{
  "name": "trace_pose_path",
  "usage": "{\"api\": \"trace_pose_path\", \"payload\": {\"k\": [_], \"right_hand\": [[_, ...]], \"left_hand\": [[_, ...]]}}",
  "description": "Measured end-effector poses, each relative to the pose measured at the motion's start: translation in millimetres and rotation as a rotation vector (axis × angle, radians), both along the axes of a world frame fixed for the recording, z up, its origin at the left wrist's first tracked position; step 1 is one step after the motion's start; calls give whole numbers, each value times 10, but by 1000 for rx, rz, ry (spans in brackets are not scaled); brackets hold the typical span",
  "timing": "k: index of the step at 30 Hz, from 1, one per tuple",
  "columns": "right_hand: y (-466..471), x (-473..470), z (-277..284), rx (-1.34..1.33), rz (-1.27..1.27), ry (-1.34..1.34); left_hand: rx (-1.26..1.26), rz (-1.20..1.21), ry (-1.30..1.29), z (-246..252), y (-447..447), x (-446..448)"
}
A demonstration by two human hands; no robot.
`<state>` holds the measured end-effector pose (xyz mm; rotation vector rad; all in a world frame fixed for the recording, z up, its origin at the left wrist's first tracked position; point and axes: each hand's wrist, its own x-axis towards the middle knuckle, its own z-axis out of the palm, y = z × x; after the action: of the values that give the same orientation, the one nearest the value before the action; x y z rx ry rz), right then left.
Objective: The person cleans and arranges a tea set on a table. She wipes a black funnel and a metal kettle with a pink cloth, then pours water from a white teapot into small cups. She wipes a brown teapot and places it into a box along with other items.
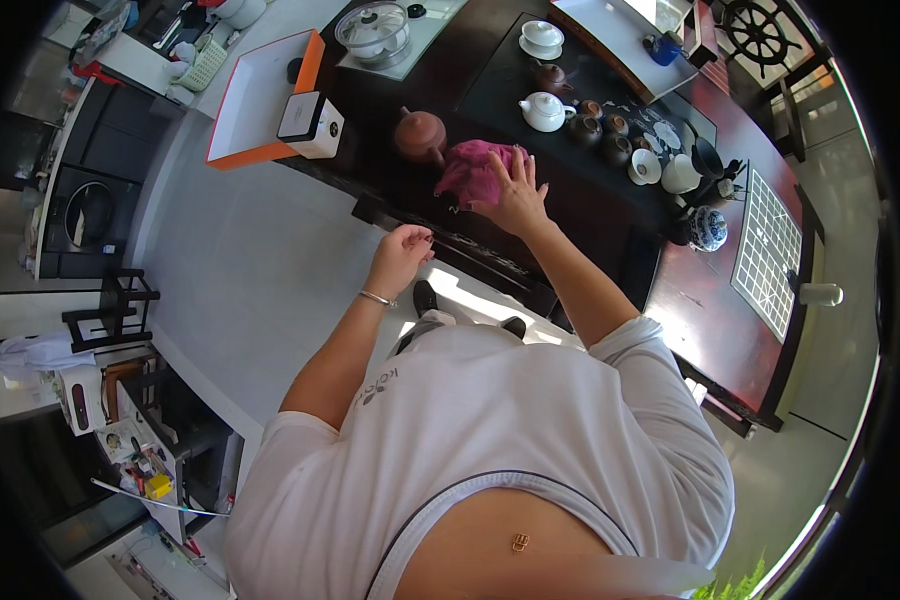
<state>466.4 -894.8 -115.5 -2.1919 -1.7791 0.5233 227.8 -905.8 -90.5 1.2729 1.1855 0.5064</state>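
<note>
A crumpled magenta cloth lies on the dark wooden table. My right hand rests on the cloth's right side with its fingers spread. Close to the table's near edge, my left hand hangs with curled fingers, a bracelet on the wrist; whether it holds something small cannot be told. A reddish clay teapot stands just left of the cloth. Beyond the cloth, a white teapot, a small brown teapot and a white lidded gaiwan stand on a black tea tray.
An orange-edged box and a white-and-black container are at the left, near a glass pot. Brown cups, white cups and a blue-and-white jar stand rightward. A grid mat lies at the right end.
</note>
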Motion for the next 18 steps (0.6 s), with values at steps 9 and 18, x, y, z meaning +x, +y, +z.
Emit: {"api": "trace_pose_path", "payload": {"k": [9,18], "right_hand": [[422,-494,-580,-3,-8,-255],[-282,-82,-582,270,104,117]], "left_hand": [[-379,115,-152,-405,1217,290],[-707,392,-334,-807,1475,825]]}}
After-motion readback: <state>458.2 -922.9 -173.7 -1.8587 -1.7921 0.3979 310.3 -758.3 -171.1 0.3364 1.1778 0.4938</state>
